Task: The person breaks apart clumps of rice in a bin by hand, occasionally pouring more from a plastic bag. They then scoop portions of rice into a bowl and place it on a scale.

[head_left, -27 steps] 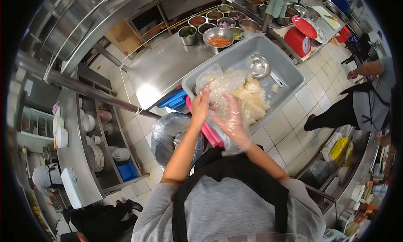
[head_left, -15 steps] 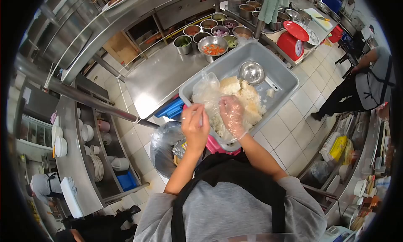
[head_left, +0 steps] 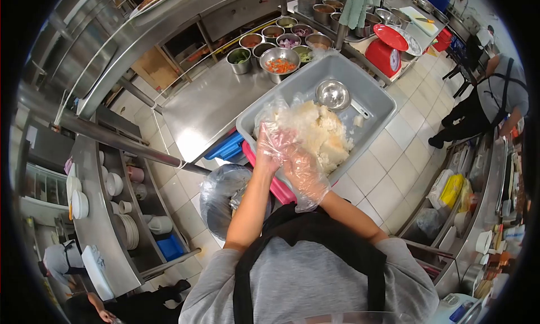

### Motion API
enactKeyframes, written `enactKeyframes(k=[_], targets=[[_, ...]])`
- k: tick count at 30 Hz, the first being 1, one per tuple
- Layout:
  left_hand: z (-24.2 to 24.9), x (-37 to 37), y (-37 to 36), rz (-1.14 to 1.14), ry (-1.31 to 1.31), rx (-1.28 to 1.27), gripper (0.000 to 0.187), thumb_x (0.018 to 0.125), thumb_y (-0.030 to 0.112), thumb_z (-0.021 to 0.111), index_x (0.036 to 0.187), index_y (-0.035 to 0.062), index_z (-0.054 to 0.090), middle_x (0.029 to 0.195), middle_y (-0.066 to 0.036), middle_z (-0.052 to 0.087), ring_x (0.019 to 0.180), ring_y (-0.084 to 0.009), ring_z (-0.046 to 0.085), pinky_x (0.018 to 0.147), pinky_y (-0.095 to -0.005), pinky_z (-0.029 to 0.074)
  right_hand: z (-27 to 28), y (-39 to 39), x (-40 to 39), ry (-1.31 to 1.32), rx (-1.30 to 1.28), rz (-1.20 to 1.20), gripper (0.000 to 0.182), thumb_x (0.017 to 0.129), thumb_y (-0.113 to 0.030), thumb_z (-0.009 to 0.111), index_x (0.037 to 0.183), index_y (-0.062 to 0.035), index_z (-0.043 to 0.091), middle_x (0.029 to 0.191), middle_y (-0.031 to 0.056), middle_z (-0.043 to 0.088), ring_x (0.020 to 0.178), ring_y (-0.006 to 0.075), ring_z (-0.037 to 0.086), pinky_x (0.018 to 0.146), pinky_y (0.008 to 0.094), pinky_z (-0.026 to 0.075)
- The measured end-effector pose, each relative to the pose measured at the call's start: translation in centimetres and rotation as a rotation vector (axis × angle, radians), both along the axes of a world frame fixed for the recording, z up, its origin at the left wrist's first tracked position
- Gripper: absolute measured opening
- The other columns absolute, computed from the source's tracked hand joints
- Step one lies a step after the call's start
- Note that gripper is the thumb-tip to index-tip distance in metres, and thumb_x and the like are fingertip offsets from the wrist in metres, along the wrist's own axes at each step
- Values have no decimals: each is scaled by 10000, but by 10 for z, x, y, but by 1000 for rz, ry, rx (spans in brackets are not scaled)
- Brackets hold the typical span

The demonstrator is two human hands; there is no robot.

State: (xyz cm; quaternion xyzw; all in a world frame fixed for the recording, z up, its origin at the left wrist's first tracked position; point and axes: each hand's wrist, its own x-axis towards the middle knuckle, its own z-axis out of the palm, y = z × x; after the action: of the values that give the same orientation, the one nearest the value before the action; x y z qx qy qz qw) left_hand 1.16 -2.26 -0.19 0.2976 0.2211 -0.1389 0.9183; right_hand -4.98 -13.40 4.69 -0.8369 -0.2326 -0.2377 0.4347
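Observation:
My left hand (head_left: 270,144) is over the near left side of a grey tub (head_left: 371,90), its fingers stretched out inside loose, clear plastic that looks like a disposable glove (head_left: 277,117). My right hand (head_left: 304,167), in a clear plastic glove, presses close against it with fingers bent onto that plastic. Folds and glare partly hide the fingertips. Beyond the hands, a big clumped mound of white rice (head_left: 329,135) lies in the tub. A steel bowl (head_left: 333,94) and a white-handled utensil (head_left: 360,108) rest toward its far right side.
Several steel containers and a bowl of chopped orange vegetables (head_left: 279,64) stand behind the tub on a steel table (head_left: 197,113). A lined bin (head_left: 216,197) is at my left. A red scale (head_left: 385,57) stands at back right. A co-worker (head_left: 495,99) is on the right.
My left hand, bare half a second ago, is now inside the clear plastic. My right hand has drawn back toward me and beside it. The co-worker at right has shifted position.

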Motion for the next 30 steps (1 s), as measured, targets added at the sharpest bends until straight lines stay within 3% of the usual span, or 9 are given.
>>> enactKeyframes(k=[2, 5, 8, 12, 14, 15, 17, 21, 30], targets=[[17, -9, -1, -261, -312, -446, 756, 744, 678, 368, 1252, 119, 393, 1245, -197, 397, 1196, -393, 299, 951, -546, 258, -6, -2, -2, 119, -107, 0, 209, 730, -58, 488, 927, -19, 542, 924, 171, 558, 848, 348, 529, 768, 421, 426], [6, -6, -1, -346, -409, -667, 804, 696, 749, 305, 1316, 237, 294, 1335, -180, 279, 1231, -460, 157, 917, -666, 151, 0, -2, -8, 282, -235, 113, 210, 726, -93, 489, 917, -30, 552, 885, 173, 563, 836, 319, 543, 741, 413, 423], [-3, -1, -4, -209, -330, -584, 806, 675, 759, 327, 1327, 293, 244, 1367, -147, 225, 1238, -461, 125, 893, -698, 127, -14, -2, -17, 108, -201, 368, 183, 726, -110, 494, 873, -27, 565, 871, 165, 568, 814, 311, 547, 726, 406, 424], [5, -9, 0, -247, -337, -541, 785, 687, 749, 325, 1310, 273, 287, 1382, -122, 200, 1241, -448, 136, 908, -684, 121, -4, -13, -25, 336, -178, 465, 166, 738, -153, 520, 822, -20, 575, 873, 146, 579, 810, 294, 553, 725, 389, 426], [1, -9, 12, -166, -376, -497, 773, 708, 725, 326, 1302, 231, 302, 1369, -125, 222, 1243, -403, 171, 934, -656, 123, -16, -30, -20, 1218, -323, 734, 245, 781, -228, 529, 905, -26, 591, 897, 112, 594, 877, 267, 550, 788, 363, 420], [5, -11, 20, -168, -378, -497, 773, 708, 725, 326, 1302, 231, 302, 1369, -125, 222, 1243, -403, 171, 934, -656, 123, -44, -36, -26, 1216, -324, 733, 245, 781, -228, 529, 905, -26, 591, 897, 112, 594, 877, 267, 550, 788, 363, 420], [15, -17, 38, -29, -381, -405, 764, 728, 683, 358, 1298, 176, 310, 1347, -121, 257, 1233, -334, 229, 962, -610, 157, -111, -41, -49, 664, -315, 867, 259, 758, -243, 575, 903, -30, 601, 853, 105, 610, 831, 236, 575, 749, 327, 443], [9, -37, 57, 40, -330, -364, 711, 746, 605, 439, 1267, 127, 357, 1292, -132, 335, 1172, -286, 332, 961, -525, 247, -123, -37, -51, 1003, -365, 848, 265, 704, -214, 629, 911, -51, 604, 866, 98, 619, 819, 226, 585, 721, 330, 451], [-30, -79, 78, 53, -165, -461, 668, 750, 554, 480, 1231, 98, 403, 1241, -143, 397, 1140, -286, 377, 941, -513, 285, -170, -32, -72, 1126, -821, 655, 440, 716, -415, 566, 908, -21, 612, 878, 163, 606, 861, 287, 572, 762, 373, 425]])
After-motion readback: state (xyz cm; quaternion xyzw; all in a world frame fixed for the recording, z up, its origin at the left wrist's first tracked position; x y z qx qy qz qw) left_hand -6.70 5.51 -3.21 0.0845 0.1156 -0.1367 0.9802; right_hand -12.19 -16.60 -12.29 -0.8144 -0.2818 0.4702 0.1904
